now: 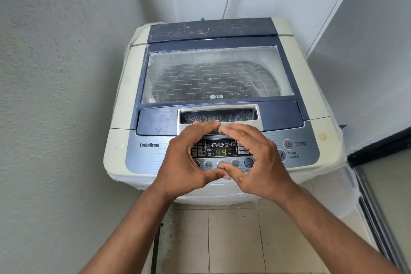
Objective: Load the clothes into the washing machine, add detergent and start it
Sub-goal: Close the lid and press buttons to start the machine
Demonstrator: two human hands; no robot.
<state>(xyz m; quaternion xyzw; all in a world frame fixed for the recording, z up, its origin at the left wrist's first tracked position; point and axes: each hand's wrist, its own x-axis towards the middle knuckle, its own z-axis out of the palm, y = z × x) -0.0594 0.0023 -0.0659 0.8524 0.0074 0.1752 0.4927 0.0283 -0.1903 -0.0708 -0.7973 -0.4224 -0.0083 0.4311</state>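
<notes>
A cream and blue top-loading washing machine (124, 104) stands in a corner with its glass lid (218, 75) closed. Dark contents show dimly through the dusty glass. The control panel (151, 155) is lit, and its display (221, 152) reads 44. My left hand (186, 162) and my right hand (255, 160) hover above the panel, curved towards each other so that fingertips and thumbs nearly meet around the display. Neither hand holds anything. No detergent is in view.
Grey walls close in on the left (66, 95) and behind. A white door or panel (367, 51) stands at the right, with a dark-framed sliding door (378, 196) below it. Beige floor tiles (233, 240) lie in front of the machine.
</notes>
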